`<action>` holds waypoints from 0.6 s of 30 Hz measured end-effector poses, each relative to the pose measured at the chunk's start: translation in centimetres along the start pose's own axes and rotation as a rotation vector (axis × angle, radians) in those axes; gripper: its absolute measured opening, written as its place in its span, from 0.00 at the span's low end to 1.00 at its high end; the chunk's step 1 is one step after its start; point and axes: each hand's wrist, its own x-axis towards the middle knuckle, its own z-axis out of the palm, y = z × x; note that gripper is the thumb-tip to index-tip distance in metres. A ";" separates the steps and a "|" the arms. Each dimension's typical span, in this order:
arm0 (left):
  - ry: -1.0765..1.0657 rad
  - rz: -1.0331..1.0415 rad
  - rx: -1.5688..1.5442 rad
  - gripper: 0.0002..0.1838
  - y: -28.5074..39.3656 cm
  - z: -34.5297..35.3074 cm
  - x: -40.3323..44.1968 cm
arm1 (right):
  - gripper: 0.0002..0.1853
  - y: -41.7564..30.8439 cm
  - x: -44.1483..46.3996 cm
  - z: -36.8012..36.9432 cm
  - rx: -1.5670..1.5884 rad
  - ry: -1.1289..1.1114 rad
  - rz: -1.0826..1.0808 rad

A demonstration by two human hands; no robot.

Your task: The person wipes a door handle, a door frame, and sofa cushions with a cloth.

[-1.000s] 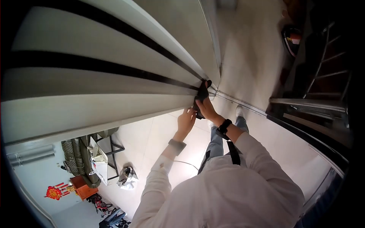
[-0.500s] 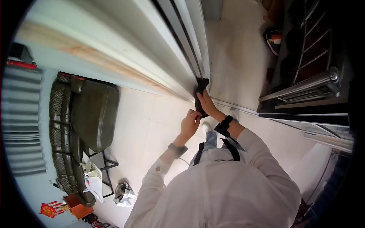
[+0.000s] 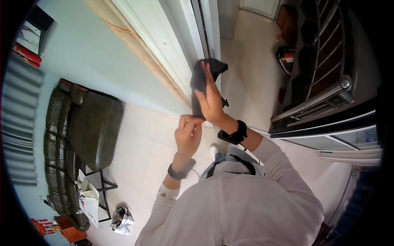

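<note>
A black cloth (image 3: 198, 84) lies against the edge of the white door frame (image 3: 174, 37). My right hand (image 3: 211, 98) presses flat on the cloth, fingers extended and pointing up the frame, thumb apart. Lower down, my left hand (image 3: 188, 133) pinches the bottom end of the cloth between thumb and fingers. A loose corner of the cloth sticks out to the right past my right fingertips. Both wrists wear dark bands.
On the left stand a dark green leather sofa (image 3: 92, 127), a small table (image 3: 89, 201) with papers, and a bag (image 3: 122, 220) on the floor. A metal rack (image 3: 312, 100) is at the right, with a shoe (image 3: 286, 59) beside it. A floor track crosses the doorway.
Both hands and the cloth have moved up along the frame. The view has swung from the slatted door panel to the frame and the sofa. More of the cloth shows spread out.
</note>
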 end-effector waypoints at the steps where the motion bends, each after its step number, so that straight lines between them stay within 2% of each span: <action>1: -0.030 -0.005 0.010 0.07 0.2 -0.1 -0.5 | 0.30 0.3 -1.2 0.4 0.056 -0.013 0.123; 3: -0.179 -0.034 0.066 0.06 0.8 0.0 -2.2 | 0.31 1.7 -4.7 0.9 0.166 -0.039 0.369; 5: -0.289 -0.034 0.144 0.07 0.5 0.7 -4.3 | 0.29 4.1 -8.1 1.2 0.207 -0.073 0.475; 6: -0.279 0.001 0.130 0.07 0.3 1.1 -4.9 | 0.29 4.6 -8.8 1.1 0.252 -0.111 0.575; 9: -0.281 -0.079 0.141 0.08 0.8 1.3 -5.6 | 0.29 5.0 -9.7 0.7 0.399 -0.144 0.613; 12: -0.213 -0.052 0.168 0.09 2.2 0.8 -4.5 | 0.30 3.0 -6.7 0.5 0.412 -0.125 0.377; 13: -0.173 -0.118 0.171 0.10 3.1 0.6 -3.9 | 0.30 2.0 -5.0 0.2 0.424 -0.124 0.297; 15: -0.006 -0.052 0.164 0.09 4.6 0.4 -2.4 | 0.31 0.7 -1.9 -0.2 0.387 -0.074 0.063; 16: 0.015 -0.123 0.109 0.09 4.8 0.3 -2.0 | 0.31 0.5 -1.2 0.0 0.456 -0.064 0.061; 18: 0.010 -0.087 0.134 0.09 5.3 0.5 -1.5 | 0.31 1.4 -1.4 0.2 0.442 -0.077 0.098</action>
